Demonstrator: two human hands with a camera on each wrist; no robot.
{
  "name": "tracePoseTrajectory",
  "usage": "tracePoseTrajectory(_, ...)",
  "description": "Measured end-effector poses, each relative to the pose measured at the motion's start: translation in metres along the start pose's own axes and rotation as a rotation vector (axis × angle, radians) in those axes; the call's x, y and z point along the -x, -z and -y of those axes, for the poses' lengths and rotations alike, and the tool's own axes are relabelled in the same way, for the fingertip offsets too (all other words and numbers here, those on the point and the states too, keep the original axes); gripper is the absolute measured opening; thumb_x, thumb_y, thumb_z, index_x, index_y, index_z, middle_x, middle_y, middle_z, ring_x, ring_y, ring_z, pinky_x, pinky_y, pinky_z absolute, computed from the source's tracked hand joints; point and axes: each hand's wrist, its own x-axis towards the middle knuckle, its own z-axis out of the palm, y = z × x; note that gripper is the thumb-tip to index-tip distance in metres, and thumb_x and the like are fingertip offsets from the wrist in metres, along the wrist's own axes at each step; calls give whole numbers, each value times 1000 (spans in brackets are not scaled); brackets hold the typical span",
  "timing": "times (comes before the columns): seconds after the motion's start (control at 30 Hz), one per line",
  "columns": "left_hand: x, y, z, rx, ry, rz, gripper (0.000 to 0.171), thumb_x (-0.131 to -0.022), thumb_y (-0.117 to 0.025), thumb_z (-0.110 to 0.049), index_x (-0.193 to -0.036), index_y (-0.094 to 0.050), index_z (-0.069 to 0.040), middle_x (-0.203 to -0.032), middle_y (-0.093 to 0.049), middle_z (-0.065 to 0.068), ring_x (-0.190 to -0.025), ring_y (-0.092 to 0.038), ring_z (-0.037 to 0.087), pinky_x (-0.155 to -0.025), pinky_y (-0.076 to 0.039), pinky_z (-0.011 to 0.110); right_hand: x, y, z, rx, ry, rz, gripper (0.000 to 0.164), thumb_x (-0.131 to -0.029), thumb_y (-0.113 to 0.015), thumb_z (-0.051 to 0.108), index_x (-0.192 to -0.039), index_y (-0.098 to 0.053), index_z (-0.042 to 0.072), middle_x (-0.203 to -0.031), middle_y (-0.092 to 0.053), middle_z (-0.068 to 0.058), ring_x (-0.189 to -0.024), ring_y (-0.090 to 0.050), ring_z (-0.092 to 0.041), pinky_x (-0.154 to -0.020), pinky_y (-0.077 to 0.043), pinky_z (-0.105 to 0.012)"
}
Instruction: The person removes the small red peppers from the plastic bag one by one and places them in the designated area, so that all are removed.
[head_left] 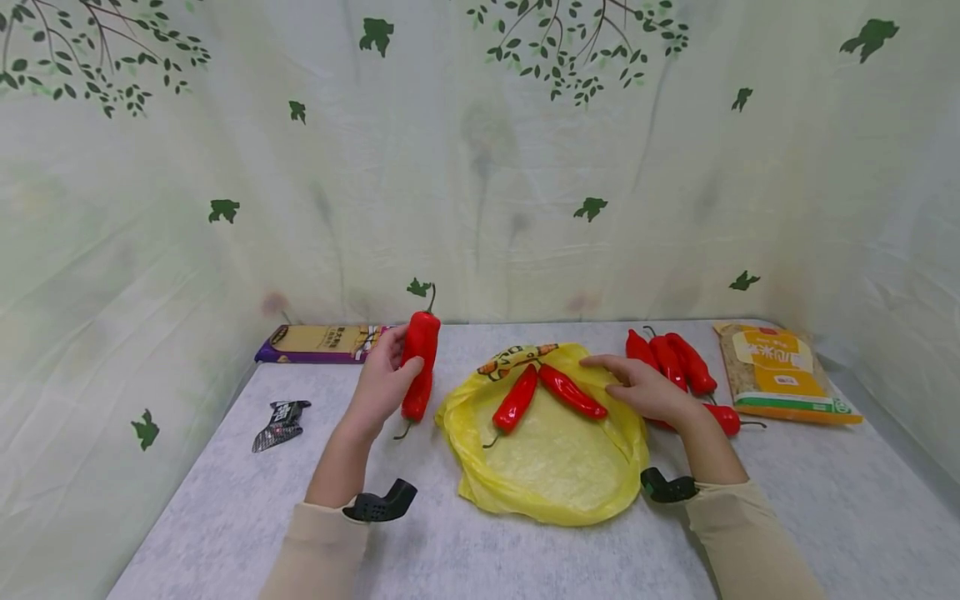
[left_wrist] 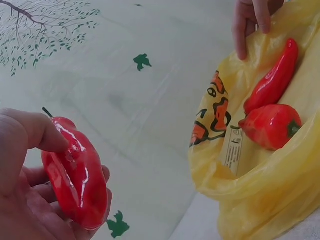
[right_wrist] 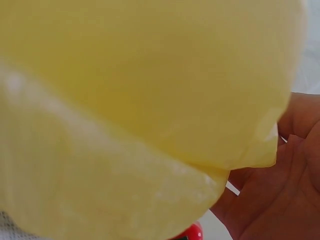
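My left hand [head_left: 384, 385] grips a glossy red chili pepper [head_left: 422, 358] upright, left of a yellow plastic bag [head_left: 555, 492]. Green stems show at the top and bottom of what it holds, so a second pepper may be there. In the left wrist view, the thumb lies across the red pepper [left_wrist: 80, 175]. The bag lies wide open on the table, with two red peppers [head_left: 573, 392] inside. At its right rim rests my right hand [head_left: 645, 387], fingers loosely extended and touching the plastic. In the right wrist view, the yellow bag [right_wrist: 125, 100] hides part of that hand.
Several more red peppers [head_left: 686, 362] lie right of the bag, partly behind my right forearm. A packet of grain [head_left: 783, 367] stands at the back right. A purple and tan package [head_left: 322, 342] lies back left, a small black wrapper [head_left: 282, 423] before it.
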Motion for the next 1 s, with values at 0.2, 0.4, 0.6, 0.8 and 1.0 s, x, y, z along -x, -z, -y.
tracePoseTrajectory(0.2, -3, 7, 2, -24, 31, -62, 64, -97, -64, -24, -154, -34, -21, -153, -44, 6, -139, -44, 29, -103, -52, 51, 0, 1, 0, 3, 0, 2, 49, -97, -58, 11, -143, -52, 27, -155, -45, -12, -143, -39, -38, -111, -42, -59)
tracePoseTrajectory(0.4, -6, 12, 9, -38, 52, -112, 59, -99, -60, -33, -153, -37, -24, -152, -45, 6, -137, -45, 28, -102, -53, 49, 0, 1, 0, 12, 15, 6, 49, -97, -58, 11, -144, -52, 25, -154, -46, -13, -142, -40, -39, -110, -43, -59)
tracePoseTrajectory(0.6, -9, 18, 18, -43, 121, -143, 64, -98, -62, -33, -155, -35, -23, -156, -41, 8, -140, -42, 30, -105, -51, 49, 0, 0, 0, -5, 4, 6, 49, -97, -57, 11, -143, -52, 26, -155, -45, -13, -143, -40, -39, -111, -43, -58)
tracePoseTrajectory(0.8, -12, 22, 26, -73, 142, -159, 66, -98, -62, -29, -157, -33, -20, -159, -37, 10, -144, -36, 32, -107, -49, 51, 1, 1, 0, -14, -10, 10, 49, -97, -58, 12, -144, -52, 27, -155, -45, -13, -143, -39, -39, -111, -42, -58)
tracePoseTrajectory(1.0, -14, 25, 37, -121, 165, -175, 67, -97, -64, -24, -156, -33, -17, -157, -38, 14, -144, -37, 35, -108, -48, 50, 0, 0, -2, -18, -13, 12, 50, -97, -57, 11, -144, -52, 27, -156, -44, -13, -143, -38, -39, -112, -41, -59)
